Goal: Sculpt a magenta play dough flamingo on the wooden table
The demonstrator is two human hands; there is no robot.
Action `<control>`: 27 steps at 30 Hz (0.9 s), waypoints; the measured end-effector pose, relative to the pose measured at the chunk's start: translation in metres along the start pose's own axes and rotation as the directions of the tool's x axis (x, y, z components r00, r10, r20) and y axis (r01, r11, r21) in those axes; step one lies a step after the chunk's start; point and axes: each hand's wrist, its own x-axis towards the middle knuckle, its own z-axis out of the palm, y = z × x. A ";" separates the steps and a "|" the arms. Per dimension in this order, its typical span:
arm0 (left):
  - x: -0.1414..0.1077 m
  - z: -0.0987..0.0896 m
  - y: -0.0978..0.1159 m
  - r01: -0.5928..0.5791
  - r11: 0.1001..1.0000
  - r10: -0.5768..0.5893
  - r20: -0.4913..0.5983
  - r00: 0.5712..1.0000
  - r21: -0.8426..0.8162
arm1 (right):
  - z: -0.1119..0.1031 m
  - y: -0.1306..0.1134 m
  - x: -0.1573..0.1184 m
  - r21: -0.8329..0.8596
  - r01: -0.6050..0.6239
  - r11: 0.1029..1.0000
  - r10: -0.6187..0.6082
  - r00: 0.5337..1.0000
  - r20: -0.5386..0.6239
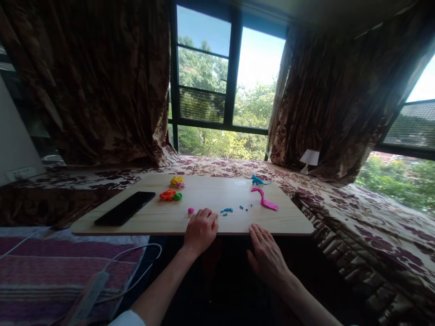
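Observation:
My left hand (202, 226) rests on the near edge of the small wooden table (214, 190), fingers curled under; whatever may be inside them is hidden. Just beyond it lies a pink clay ball (190, 210), and small blue clay bits (227, 210) are scattered to its right. My right hand (267, 253) is open, its fingers stretched out with the tips on the table's edge. Ahead of it, a pink clay shape (267, 202) has a flat base and a curved neck. A blue clay animal figure (258, 180) with a long tail stands farther back.
A black phone (125, 208) lies on the table's left side. Beside it are orange clay (167, 195), green clay (177, 196) and yellow clay (176, 180). A power strip (89, 294) with a white cable sits at lower left. A small lamp (310, 157) stands near the window.

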 end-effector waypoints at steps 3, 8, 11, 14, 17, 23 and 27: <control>0.001 -0.001 0.000 -0.010 1.000 0.010 0.004 1.000 0.013 | 0.007 -0.006 0.020 0.039 0.034 0.999 -0.034 0.999 0.010; 0.001 -0.001 -0.001 -0.020 0.999 0.019 0.012 1.000 0.028 | 0.015 0.012 0.036 0.030 -0.005 1.000 0.005 1.000 0.014; 0.000 0.000 -0.001 -0.009 1.000 0.009 0.010 1.000 0.015 | 0.013 0.023 0.021 0.000 -0.039 0.999 0.039 0.999 -0.010; 0.000 0.000 -0.001 -0.001 1.000 0.001 0.004 1.000 -0.008 | 0.007 0.017 0.003 -0.007 -0.044 0.999 0.044 0.999 -0.029; 0.000 0.001 0.000 0.002 1.000 -0.002 0.001 1.000 -0.007 | 0.005 -0.001 0.002 0.015 -0.032 0.999 0.032 0.999 -0.017; 0.000 -0.001 0.000 -0.019 1.000 0.019 0.011 1.000 0.021 | 0.015 -0.008 0.041 0.088 0.014 0.996 -0.020 0.997 0.068; 0.000 -0.001 -0.001 -0.018 1.000 0.018 0.014 1.000 0.010 | 0.014 0.024 0.058 0.121 -0.073 0.990 0.048 0.980 0.193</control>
